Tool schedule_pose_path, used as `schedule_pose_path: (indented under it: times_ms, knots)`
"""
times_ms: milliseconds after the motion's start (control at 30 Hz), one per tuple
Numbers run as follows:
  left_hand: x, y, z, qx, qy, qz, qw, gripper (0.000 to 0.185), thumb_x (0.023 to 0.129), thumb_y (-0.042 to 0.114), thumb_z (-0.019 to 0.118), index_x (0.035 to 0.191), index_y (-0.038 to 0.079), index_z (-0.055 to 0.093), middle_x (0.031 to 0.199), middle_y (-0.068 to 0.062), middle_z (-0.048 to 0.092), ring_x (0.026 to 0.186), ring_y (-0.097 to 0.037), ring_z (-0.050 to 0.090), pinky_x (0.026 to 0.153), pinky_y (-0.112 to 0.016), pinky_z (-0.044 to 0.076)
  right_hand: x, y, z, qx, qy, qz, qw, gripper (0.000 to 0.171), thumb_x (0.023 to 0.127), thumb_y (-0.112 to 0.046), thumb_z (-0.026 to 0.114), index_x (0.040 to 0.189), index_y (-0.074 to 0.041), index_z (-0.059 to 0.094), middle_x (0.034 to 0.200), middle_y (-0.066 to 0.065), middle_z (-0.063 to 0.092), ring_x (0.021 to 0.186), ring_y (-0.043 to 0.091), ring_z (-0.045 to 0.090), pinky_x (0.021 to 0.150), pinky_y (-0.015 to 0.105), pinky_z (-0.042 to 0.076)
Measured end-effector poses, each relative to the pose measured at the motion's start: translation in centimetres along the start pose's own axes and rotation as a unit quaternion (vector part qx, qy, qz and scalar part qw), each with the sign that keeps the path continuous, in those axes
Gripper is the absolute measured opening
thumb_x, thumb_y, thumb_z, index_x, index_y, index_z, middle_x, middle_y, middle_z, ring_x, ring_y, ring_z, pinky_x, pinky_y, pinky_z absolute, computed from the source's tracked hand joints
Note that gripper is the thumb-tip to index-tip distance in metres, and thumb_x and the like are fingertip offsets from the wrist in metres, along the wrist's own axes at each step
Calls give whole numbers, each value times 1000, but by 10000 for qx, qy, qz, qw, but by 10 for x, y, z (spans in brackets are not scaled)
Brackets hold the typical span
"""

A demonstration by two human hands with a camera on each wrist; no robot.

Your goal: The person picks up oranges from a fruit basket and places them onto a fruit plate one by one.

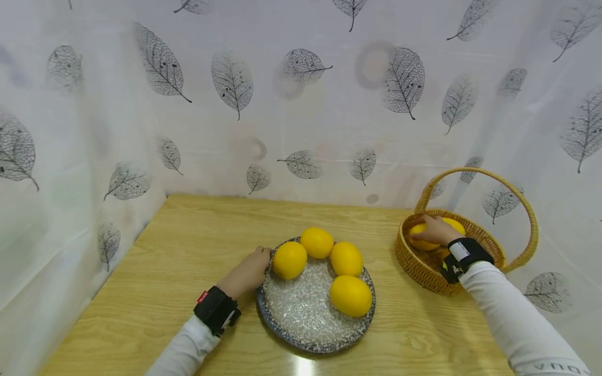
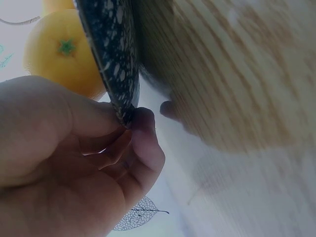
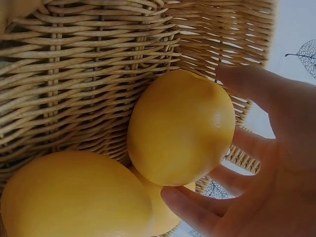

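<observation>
My left hand [image 1: 246, 272] grips the near-left rim of the speckled plate [image 1: 301, 318], which lies flat on the wooden bench [image 1: 178, 261]. In the left wrist view my thumb and curled fingers [image 2: 143, 133] pinch the plate's dark mottled edge between them, thumb above the rim and fingertips tucked beneath it. Just beyond my knuckles sits the nearest lemon on the plate [image 1: 289, 259]; three more lemons lie further off to the right of that hand, two side by side toward the back of the plate and one closer to the front edge.

My right hand [image 1: 433, 231] is down inside the wicker basket [image 1: 470, 235], which stands on the bench well off to the right of the plate, its arched handle rising over my wrist. My fingers are spread and curved around a lemon in the basket [image 3: 180, 128]: the right wrist view shows the thumb against its upper side and fingertips [image 3: 190, 207] touching its underside, with the palm close behind. Directly below that lemon, against the woven wall, lies another lemon [image 3: 74, 197], touching the one I hold. A third yellow fruit peeks out from under them.

Black straps circle both my wrists over white sleeves.
</observation>
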State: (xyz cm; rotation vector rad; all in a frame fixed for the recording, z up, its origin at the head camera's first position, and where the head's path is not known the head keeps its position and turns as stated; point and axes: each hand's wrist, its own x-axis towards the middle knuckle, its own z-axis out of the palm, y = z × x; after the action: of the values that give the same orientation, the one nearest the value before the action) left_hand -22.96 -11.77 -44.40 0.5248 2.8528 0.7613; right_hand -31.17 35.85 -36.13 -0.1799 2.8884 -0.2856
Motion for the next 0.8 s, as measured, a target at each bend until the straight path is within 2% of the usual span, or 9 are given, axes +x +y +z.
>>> schedule_pose_path:
  times_ms: [100, 300, 533, 667, 800]
  knots:
    - [1, 0, 0, -43, -10, -20, 10000, 47, 90, -19, 52, 136, -13, 52, 121, -26, 57, 113, -33, 60, 104, -48, 52, 0, 1, 0, 2, -26, -26, 10000, 71, 93, -33, 65, 139, 16, 45, 139, 45, 46, 131, 67, 34, 103, 70, 42]
    - [1, 1, -1, -56, -29, -51, 10000, 47, 90, -19, 51, 136, -13, 52, 122, -26, 56, 115, -33, 60, 105, -49, 52, -1, 3, -1, 68, -137, -23, 9999, 70, 93, -27, 65, 140, 19, 40, 137, 46, 48, 124, 62, 49, 100, 65, 46]
    - [-1, 2, -2, -33, -49, -37, 10000, 47, 89, -19, 52, 136, -14, 52, 123, -28, 56, 117, -35, 59, 106, -49, 51, -3, 3, 1, 118, -167, -157, 9997, 68, 91, -23, 67, 138, 19, 39, 131, 45, 53, 119, 59, 54, 97, 62, 49]
    - [-1, 1, -1, -55, -57, -33, 10000, 48, 89, -20, 52, 136, -15, 51, 123, -28, 56, 117, -36, 59, 106, -50, 51, -4, 1, 0, 98, -162, -211, 9996, 66, 90, -22, 69, 136, 17, 41, 128, 44, 54, 119, 60, 53, 96, 62, 49]
    - [-2, 2, -1, -86, -56, -39, 9999, 48, 88, -20, 52, 136, -14, 52, 123, -28, 56, 117, -36, 59, 106, -50, 51, -3, 2, 1, -15, -174, -216, 9996, 68, 89, -23, 70, 137, 17, 42, 133, 46, 49, 126, 63, 44, 99, 66, 45]
